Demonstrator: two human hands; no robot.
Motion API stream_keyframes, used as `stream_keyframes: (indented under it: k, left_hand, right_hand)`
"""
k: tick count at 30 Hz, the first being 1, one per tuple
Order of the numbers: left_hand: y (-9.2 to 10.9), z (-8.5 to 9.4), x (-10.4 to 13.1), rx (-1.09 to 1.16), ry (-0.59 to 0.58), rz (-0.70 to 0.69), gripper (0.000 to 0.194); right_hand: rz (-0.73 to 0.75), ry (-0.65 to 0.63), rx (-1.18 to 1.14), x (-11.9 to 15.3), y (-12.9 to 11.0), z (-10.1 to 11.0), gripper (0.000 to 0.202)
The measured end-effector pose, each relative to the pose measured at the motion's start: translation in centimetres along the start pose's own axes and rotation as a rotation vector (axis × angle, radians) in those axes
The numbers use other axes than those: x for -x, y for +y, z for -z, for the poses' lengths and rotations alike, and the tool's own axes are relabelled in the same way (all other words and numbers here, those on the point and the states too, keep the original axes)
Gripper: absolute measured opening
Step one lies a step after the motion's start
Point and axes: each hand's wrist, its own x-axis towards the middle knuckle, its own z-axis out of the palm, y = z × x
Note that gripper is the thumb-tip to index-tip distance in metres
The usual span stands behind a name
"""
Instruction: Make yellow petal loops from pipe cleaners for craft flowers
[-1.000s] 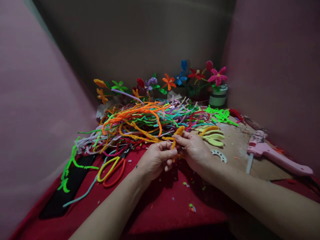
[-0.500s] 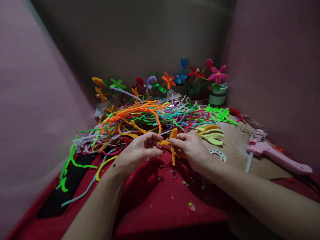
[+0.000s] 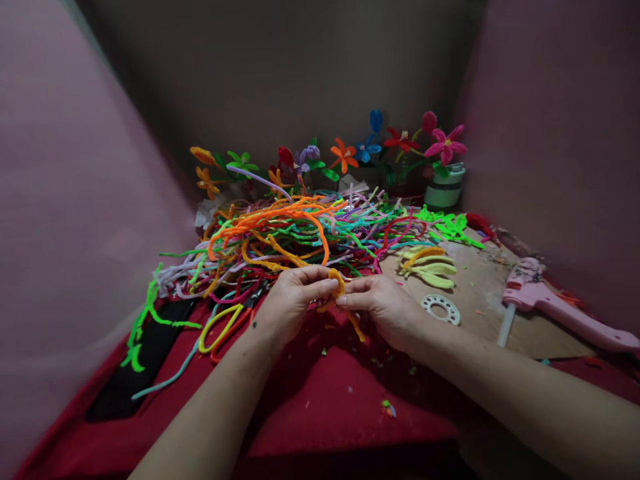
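Between both hands is a yellow-orange pipe cleaner piece (image 3: 356,327), bent at the top with a tail hanging down. My left hand (image 3: 300,293) pinches its upper part between thumb and forefinger. My right hand (image 3: 380,303) grips it from the other side with the fingertips. Part of the piece is hidden behind the fingers. Just beyond the hands lies a large heap of coloured pipe cleaners (image 3: 280,233). Scissors (image 3: 220,330) with yellow and red-orange handles rest left of my left wrist.
A pink glue gun (image 3: 570,313) lies on cardboard (image 3: 480,320) at right, near a white ring (image 3: 440,310) and pale yellow petals (image 3: 433,273). Fuzzy flowers (image 3: 345,155) stand along the back. A black flat object (image 3: 135,373) lies left on the red cloth (image 3: 320,413).
My left hand has moved in and now pinches the top of the yellow-orange piece, which is tilted differently. The view has shifted slightly, and more of the scissors shows.
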Motion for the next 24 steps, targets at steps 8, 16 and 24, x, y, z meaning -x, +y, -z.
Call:
stream_keyframes:
  k: [8, 16, 24]
  left_hand:
    - [-0.1, -0.3, 0.0, -0.123, -0.012, 0.042, 0.018]
    - [-0.2, -1.8, 0.2, -0.660, 0.304, -0.345, 0.012]
    - [-0.5, -1.9, 0.2, -0.588, 0.375, -0.460, 0.010]
  right_hand:
    - [-0.011, 0.008, -0.015, 0.0, 0.2, 0.0, 0.019]
    - [0.068, 0.072, 0.064, 0.2, 0.0, 0.0, 0.015]
    - [0.076, 0.087, 0.057, 0.4, -0.3, -0.3, 0.014]
